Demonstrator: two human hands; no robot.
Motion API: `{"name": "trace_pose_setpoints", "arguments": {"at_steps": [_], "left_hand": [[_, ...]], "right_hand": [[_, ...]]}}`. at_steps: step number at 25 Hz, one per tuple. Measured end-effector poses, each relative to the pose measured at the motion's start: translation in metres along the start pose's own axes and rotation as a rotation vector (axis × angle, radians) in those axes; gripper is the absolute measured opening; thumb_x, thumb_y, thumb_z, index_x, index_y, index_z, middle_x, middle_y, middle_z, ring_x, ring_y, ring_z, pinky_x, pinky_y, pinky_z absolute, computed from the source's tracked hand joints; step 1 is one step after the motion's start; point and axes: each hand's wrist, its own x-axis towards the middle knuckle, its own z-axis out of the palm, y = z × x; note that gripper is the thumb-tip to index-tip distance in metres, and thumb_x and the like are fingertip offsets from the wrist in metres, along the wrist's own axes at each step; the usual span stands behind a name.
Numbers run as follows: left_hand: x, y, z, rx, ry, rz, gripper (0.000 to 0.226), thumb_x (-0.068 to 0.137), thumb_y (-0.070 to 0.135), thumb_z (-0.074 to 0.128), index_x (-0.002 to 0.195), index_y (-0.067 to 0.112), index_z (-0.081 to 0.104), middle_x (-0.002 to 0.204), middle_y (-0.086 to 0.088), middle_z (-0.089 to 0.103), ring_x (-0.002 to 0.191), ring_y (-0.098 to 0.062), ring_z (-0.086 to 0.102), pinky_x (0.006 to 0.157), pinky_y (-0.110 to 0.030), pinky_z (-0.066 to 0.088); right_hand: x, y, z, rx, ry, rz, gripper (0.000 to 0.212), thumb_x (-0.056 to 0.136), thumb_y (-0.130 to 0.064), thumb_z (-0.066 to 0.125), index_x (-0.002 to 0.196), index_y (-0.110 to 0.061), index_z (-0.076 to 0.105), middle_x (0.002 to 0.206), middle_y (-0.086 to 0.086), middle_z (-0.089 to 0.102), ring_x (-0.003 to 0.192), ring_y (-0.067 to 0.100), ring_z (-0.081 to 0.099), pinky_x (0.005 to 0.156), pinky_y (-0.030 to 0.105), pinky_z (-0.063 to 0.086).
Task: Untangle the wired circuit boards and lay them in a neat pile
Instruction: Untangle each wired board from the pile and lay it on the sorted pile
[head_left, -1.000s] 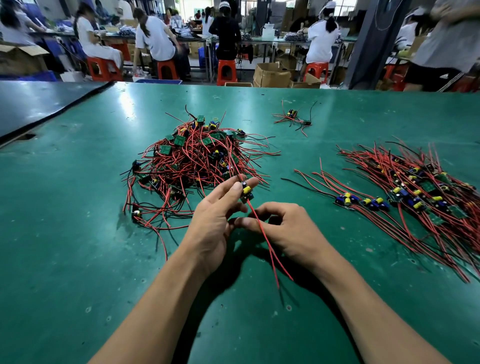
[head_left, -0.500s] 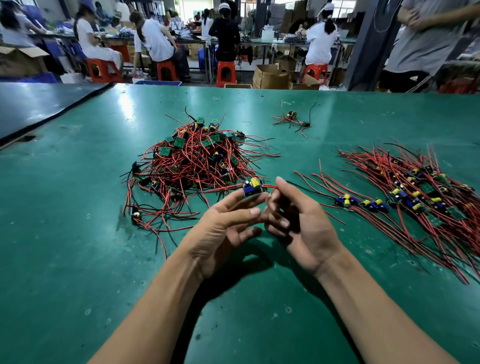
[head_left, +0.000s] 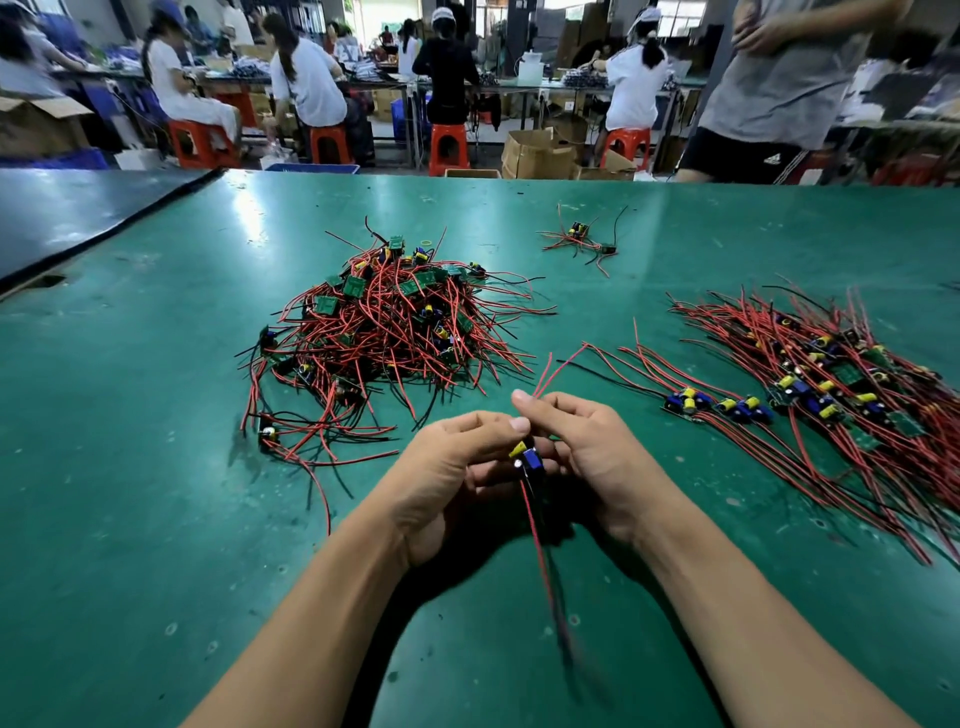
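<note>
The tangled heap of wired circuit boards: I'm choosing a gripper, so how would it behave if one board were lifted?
Probably drags neighbours: the tangled heap has red leads crossing everywhere. Leads are likely floppy; those of the circuit board held by the left hand and right hand droop. Boards look small, so probably light.

Single head-worn wide-angle view, facing forward and down, close over the desk (head_left: 156, 467); room fills the frame's upper edge.

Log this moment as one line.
left hand: grips circuit board | right hand: pinches its red wires | tangled heap: ahead-left | neat pile: right | stage: board not yet placed
</note>
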Motion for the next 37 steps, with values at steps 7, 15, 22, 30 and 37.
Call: {"name": "trace_pose_setpoints", "arguments": {"at_steps": [7,15,22,30,37], "left_hand": [[0.002,-0.001,0.004,0.217,0.092,0.012,0.019,0.086,0.006,0.065,0.069,0.009,0.075,0.071,-0.015,0.071,0.052,-0.016,0.063,0.048,-0.021,0.051],[0.001,-0.003,0.006,0.306,0.054,0.012,0.023,0.09,0.01,0.063,0.07,0.01,0.076,0.071,-0.015,0.07,0.053,-0.019,0.059,0.049,-0.024,0.044],[0.0,0.001,0.004,0.285,-0.021,-0.067,0.014,0.087,0.005,0.063,0.084,-0.005,0.072,0.07,-0.021,0.068,0.052,-0.026,0.064,0.049,-0.025,0.054],[-0.001,0.0,0.007,0.203,0.052,-0.032,0.016,0.09,0.0,0.056,0.094,-0.003,0.071,0.066,-0.022,0.065,0.047,-0.027,0.062,0.045,-0.025,0.052],[0.0,-0.003,0.006,0.257,0.012,-0.02,0.02,0.09,0.003,0.06,0.078,0.002,0.075,0.064,-0.021,0.064,0.044,-0.024,0.058,0.046,-0.026,0.049]], "right_hand": [[0.001,0.001,-0.01,-0.033,-0.013,0.001,0.016,0.086,-0.017,0.073,0.093,-0.003,0.076,0.073,0.01,0.068,0.05,0.016,0.059,0.045,0.021,0.049],[0.002,0.0,-0.017,-0.09,-0.08,0.023,0.015,0.085,-0.019,0.074,0.09,-0.005,0.077,0.076,0.015,0.067,0.054,0.019,0.061,0.049,0.025,0.053],[0.017,0.006,-0.02,-0.149,0.246,-0.129,0.011,0.088,-0.017,0.07,0.082,-0.012,0.077,0.055,0.004,0.033,0.038,0.012,0.023,0.047,0.022,0.016],[0.014,0.006,-0.024,-0.055,0.116,-0.069,0.02,0.085,-0.024,0.075,0.095,-0.006,0.076,0.062,0.004,0.045,0.043,0.009,0.032,0.037,0.016,0.023],[0.008,0.006,-0.017,-0.144,0.021,0.0,0.02,0.094,-0.023,0.066,0.089,-0.007,0.076,0.054,0.004,0.054,0.035,0.009,0.039,0.038,0.016,0.03]]}}
